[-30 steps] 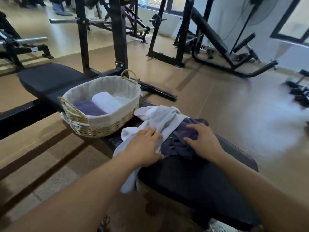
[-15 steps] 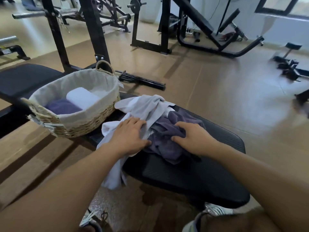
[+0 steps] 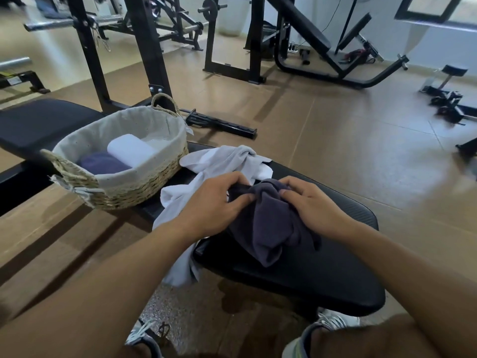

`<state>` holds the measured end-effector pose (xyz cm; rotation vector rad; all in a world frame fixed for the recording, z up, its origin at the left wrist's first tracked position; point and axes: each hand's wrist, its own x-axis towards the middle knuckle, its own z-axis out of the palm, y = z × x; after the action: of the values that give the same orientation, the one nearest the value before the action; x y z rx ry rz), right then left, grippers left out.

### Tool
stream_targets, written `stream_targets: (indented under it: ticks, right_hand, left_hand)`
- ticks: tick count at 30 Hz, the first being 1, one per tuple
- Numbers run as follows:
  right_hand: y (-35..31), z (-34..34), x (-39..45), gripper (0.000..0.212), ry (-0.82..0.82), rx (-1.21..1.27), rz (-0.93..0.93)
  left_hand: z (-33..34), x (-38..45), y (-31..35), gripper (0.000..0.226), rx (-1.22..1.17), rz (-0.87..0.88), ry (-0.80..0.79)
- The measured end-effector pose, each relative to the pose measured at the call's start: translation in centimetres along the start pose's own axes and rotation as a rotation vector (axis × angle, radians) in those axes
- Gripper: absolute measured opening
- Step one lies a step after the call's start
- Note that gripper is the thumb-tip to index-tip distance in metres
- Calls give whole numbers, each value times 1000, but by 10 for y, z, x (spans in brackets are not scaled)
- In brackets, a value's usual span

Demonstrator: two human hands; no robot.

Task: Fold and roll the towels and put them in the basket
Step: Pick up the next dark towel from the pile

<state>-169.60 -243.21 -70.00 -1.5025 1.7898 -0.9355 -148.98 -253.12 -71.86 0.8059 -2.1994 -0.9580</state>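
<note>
A crumpled dark purple towel [image 3: 271, 226] lies on the black bench pad [image 3: 322, 275]. My left hand [image 3: 214, 205] pinches its upper left edge and my right hand [image 3: 312, 205] pinches its upper right edge, lifting the top of it a little. A crumpled white towel [image 3: 222, 161] lies behind and left of it, partly under my left hand, with one end hanging off the bench. The woven basket [image 3: 134, 187] with a pale liner stands to the left on the bench and holds a rolled white towel [image 3: 129, 149] and a rolled purple towel [image 3: 103, 164].
Black gym racks [image 3: 144, 55] and an incline bench [image 3: 309, 40] stand behind on the brown floor. A short black bar [image 3: 222, 124] lies on the floor past the basket. My shoes [image 3: 333, 324] show below the bench front.
Both hands have left their flat rest on the towels and now pinch the purple towel's top edge. The purple towel has been drawn toward me, away from the white one.
</note>
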Motion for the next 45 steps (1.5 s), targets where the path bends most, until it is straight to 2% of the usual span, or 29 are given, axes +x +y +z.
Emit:
stream_targets:
  ticks: [3, 8, 11, 14, 17, 20, 22, 24, 29, 32, 35, 37, 38, 42, 43, 45]
  right_hand:
    - [0, -1, 0, 20, 102, 60, 36]
    - [-8, -9, 5, 22, 492, 215, 68]
    - [-8, -19, 5, 17, 602, 239, 67]
    - [-2, -27, 6, 21, 688, 198, 71]
    - [1, -35, 4, 17, 728, 133, 92]
    - [3, -42, 1, 13, 779, 68, 122]
    - [4, -45, 0, 20, 798, 82, 145]
    - [3, -46, -1, 29, 720, 5, 189]
    - [14, -36, 1, 57, 204, -545, 260]
    - [10, -29, 3, 55, -28, -684, 193]
    - [7, -24, 3, 66, -182, -806, 166]
    - [13, -24, 5, 67, -183, -859, 181]
    - [16, -25, 7, 61, -152, -866, 195]
    - [26, -27, 14, 11, -26, -836, 226]
    - [28, -27, 15, 5, 8, -803, 229]
    - [29, -27, 17, 17, 105, -680, 247]
  left_hand:
    - [-5, -4, 6, 9, 0, 27, 39]
    - [-21, -9, 0, 14, 51, -92, 7]
    - [-29, -12, -11, 26, 67, -171, 13]
    - [-38, -14, -16, 16, 87, -213, 56]
    - [-48, -14, -14, 11, 73, -215, 215]
    - [-58, -12, -9, 24, -41, -228, 397]
    - [-65, -12, -8, 29, -84, -252, 479]
    - [-72, -14, -11, 31, -82, -287, 509]
    - [-77, -18, -23, 30, -58, -417, 431]
    - [-79, -19, -27, 18, -36, -448, 440]
    - [-80, -19, -32, 17, -27, -519, 431]
    - [-79, -20, -34, 20, 15, -534, 408]
    - [-79, -21, -35, 25, 24, -529, 404]
    - [-81, -20, -29, 38, 65, -511, 462]
    - [-82, -19, -27, 38, 69, -505, 484]
    - [-84, -18, -25, 41, 53, -493, 535]
